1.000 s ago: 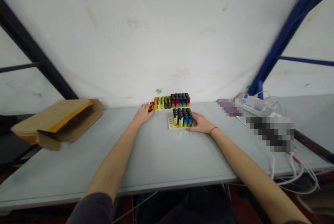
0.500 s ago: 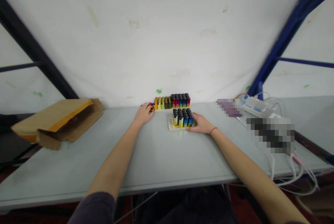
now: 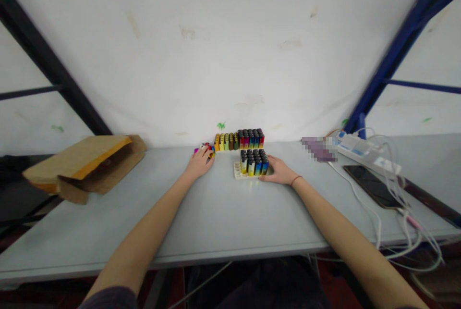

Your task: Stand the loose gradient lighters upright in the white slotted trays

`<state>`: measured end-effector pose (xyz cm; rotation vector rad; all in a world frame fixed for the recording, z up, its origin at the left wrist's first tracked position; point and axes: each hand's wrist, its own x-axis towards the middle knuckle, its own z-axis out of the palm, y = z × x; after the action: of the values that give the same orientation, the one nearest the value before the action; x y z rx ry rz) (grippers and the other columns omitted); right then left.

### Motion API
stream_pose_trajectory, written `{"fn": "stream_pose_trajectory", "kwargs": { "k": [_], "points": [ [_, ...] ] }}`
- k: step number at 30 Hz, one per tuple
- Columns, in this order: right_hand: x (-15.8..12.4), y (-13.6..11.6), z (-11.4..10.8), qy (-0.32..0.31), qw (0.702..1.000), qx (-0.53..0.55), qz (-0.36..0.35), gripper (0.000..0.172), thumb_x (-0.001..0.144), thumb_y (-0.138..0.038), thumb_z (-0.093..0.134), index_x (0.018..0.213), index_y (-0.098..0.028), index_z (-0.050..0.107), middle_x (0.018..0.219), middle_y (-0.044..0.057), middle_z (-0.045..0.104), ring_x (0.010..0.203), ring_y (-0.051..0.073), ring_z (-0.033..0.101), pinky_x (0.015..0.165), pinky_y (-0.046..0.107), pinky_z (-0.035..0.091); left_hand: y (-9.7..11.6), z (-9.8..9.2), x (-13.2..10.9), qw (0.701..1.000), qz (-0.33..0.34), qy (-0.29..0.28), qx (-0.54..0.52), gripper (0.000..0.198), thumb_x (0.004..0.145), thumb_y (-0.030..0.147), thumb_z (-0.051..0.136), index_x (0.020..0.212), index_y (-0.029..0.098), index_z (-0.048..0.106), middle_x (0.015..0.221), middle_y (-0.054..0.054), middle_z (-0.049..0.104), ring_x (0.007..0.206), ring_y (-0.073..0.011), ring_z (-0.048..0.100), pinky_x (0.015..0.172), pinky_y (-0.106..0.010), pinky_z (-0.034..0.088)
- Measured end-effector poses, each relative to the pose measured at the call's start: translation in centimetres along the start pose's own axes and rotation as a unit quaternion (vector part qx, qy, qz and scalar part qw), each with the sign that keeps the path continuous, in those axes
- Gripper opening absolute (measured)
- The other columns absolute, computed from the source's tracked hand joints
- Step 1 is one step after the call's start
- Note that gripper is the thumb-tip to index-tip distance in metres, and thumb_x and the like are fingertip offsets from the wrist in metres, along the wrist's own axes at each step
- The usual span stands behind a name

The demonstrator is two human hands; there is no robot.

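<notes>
Upright black-topped lighters fill most of a white tray at mid-table; slots at its left end show no lighters. My right hand is closed round the right end of this tray. My left hand rests over a small pile of colourful lighters near the wall; its fingertips are too small to tell what they hold. Just right of that pile stand yellow and green lighters in rows, and beside them a block of red and blue lighters with black tops.
An open cardboard box lies on the left of the grey table. On the right are a dark phone, a white power strip, a blurred purple object and loose white cables. A wall stands behind.
The view has shifted slightly. My left hand has drawn a little nearer over the pile, showing more of the colourful lighters. My right hand stays at the tray.
</notes>
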<state>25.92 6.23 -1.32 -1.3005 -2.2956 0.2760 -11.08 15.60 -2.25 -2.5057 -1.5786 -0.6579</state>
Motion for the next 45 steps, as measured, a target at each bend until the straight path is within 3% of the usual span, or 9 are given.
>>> {"fn": "stream_pose_trajectory", "kwargs": {
  "k": [5,10,14,20,24,30,33,39,45],
  "points": [
    [0.0,-0.1,0.0,0.002,1.0,0.006,-0.007,0.07,0.077,-0.06,0.075,0.132,-0.018,0.065,0.131,0.015,0.069,0.132,0.041,0.056,0.116,0.058,0.041,1.5,-1.2,-1.5,1.0,-0.016,-0.015,0.022,0.041,0.099,0.037,0.044,0.131,0.023,0.065,0.156,-0.012,0.05,0.145,-0.0298,0.043,0.115,-0.047,0.042],
    [-0.1,0.0,0.0,0.006,1.0,0.018,-0.01,0.07,0.077,-0.061,0.076,0.132,-0.02,0.065,0.133,0.015,0.068,0.129,0.041,0.058,0.113,0.059,0.044,1.7,-2.5,-0.2,0.992,-0.088,-0.054,0.069,0.06,0.092,0.059,0.052,0.145,0.03,0.056,0.161,-0.011,0.044,0.143,-0.0375,0.042,0.112,-0.056,0.039],
    [-0.1,0.1,0.1,0.009,1.0,0.017,-0.001,0.073,0.075,-0.061,0.077,0.134,-0.02,0.063,0.136,0.016,0.067,0.131,0.042,0.057,0.112,0.059,0.044,0.1,-2.4,1.9,0.993,-0.029,-0.104,0.048,0.067,0.09,0.061,0.054,0.148,0.029,0.053,0.165,-0.009,0.039,0.151,-0.0361,0.033,0.118,-0.056,0.034],
    [-0.1,-0.3,0.0,0.002,1.0,0.007,-0.008,0.069,0.078,-0.06,0.074,0.133,-0.018,0.064,0.134,0.015,0.068,0.132,0.041,0.056,0.114,0.059,0.043,-1.3,-2.3,1.8,0.994,0.062,-0.09,0.026,0.06,0.09,0.055,0.056,0.139,0.022,0.063,0.147,-0.013,0.058,0.135,-0.0299,0.053,0.117,-0.045,0.039],
    [0.0,-0.7,-0.3,-0.005,1.0,0.006,-0.011,0.065,0.079,-0.058,0.075,0.129,-0.018,0.065,0.128,0.015,0.07,0.125,0.039,0.06,0.11,0.056,0.046,-0.8,-3.2,0.3,0.993,0.031,-0.101,0.055,0.061,0.091,0.062,0.055,0.143,0.03,0.061,0.15,-0.011,0.055,0.135,-0.0357,0.05,0.11,-0.053,0.042],
    [0.0,-0.6,-0.2,0.004,1.0,0.008,-0.008,0.065,0.078,-0.057,0.075,0.13,-0.019,0.065,0.131,0.015,0.068,0.127,0.039,0.059,0.111,0.057,0.046,-0.7,-3.9,0.5,0.991,0.024,-0.117,0.067,0.064,0.089,0.069,0.055,0.145,0.038,0.058,0.159,-0.009,0.047,0.147,-0.0398,0.036,0.115,-0.065,0.028],
    [0.0,-0.7,-0.2,0.001,1.0,0.005,-0.01,0.064,0.078,-0.057,0.075,0.129,-0.019,0.065,0.129,0.015,0.069,0.127,0.039,0.059,0.11,0.057,0.046,-1.0,-3.8,0.9,0.988,0.024,-0.149,0.029,0.067,0.09,0.069,0.051,0.148,0.035,0.054,0.163,-0.009,0.043,0.147,-0.0375,0.04,0.113,-0.061,0.036],
    [0.0,-1.0,-0.3,-0.003,1.0,0.003,-0.01,0.062,0.079,-0.057,0.074,0.127,-0.018,0.066,0.125,0.014,0.071,0.125,0.038,0.06,0.11,0.055,0.047,-0.4,-3.6,-0.9,0.99,0.083,-0.112,0.01,0.066,0.094,0.064,0.047,0.143,0.022,0.058,0.149,-0.014,0.057,0.131,-0.0301,0.058,0.112,-0.047,0.044],
    [-0.1,-0.2,0.1,0.014,1.0,0.013,-0.004,0.068,0.075,-0.06,0.077,0.13,-0.02,0.065,0.132,0.015,0.069,0.129,0.04,0.058,0.112,0.058,0.045,2.1,-4.2,-3.5,0.982,0.142,-0.123,0.001,0.064,0.095,0.065,0.045,0.145,0.026,0.055,0.15,-0.011,0.057,0.14,-0.0282,0.049,0.116,-0.046,0.039]
  ]
}}
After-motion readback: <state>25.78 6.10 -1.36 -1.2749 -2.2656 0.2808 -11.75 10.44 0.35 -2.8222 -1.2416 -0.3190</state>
